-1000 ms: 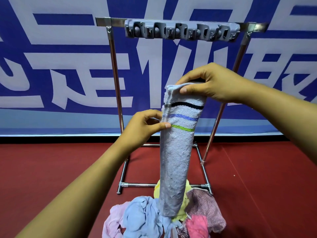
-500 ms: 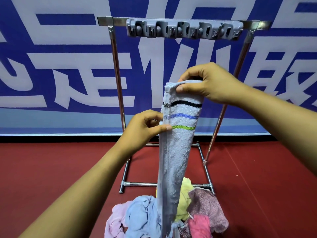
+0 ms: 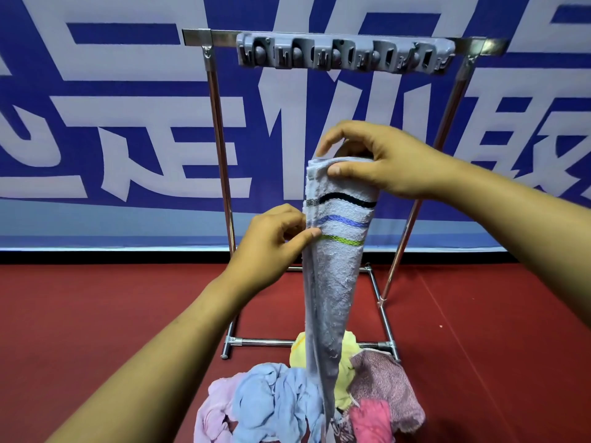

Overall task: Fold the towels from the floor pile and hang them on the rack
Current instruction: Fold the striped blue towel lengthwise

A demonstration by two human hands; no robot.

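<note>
Both hands grasp one pale blue towel (image 3: 332, 282) held up in front of the rack (image 3: 220, 174): the right hand (image 3: 377, 161) pinches its folded top edge between thumb and curled fingers, and the left hand (image 3: 271, 247) pinches its left edge lower down, thumb lying at the level of the green stripe. The towel hangs lengthwise in a narrow fold, crossed near the top by a black, a blue and a green stripe; the right hand covers part of the top fold, and the left fingers behind the cloth are hidden. The towel's lower end narrows and drops in front of the pile (image 3: 287, 407) of crumpled towels on the red floor (image 3: 96, 330), so where it ends is hard to make out. The pile lies at the foot of the rack, just before its lower crossbar, with pink, light blue, yellow, mauve and bright pink cloths; its near side is cut off by the bottom of the view. Across the rack's top bar sits a grey holder (image 3: 345, 55) with a row of clips, its details too small to tell. The towel and right forearm hide parts of the rack's right leg. Behind the rack stands a blue banner (image 3: 96, 123) with large white characters, cut off at the edges.
</note>
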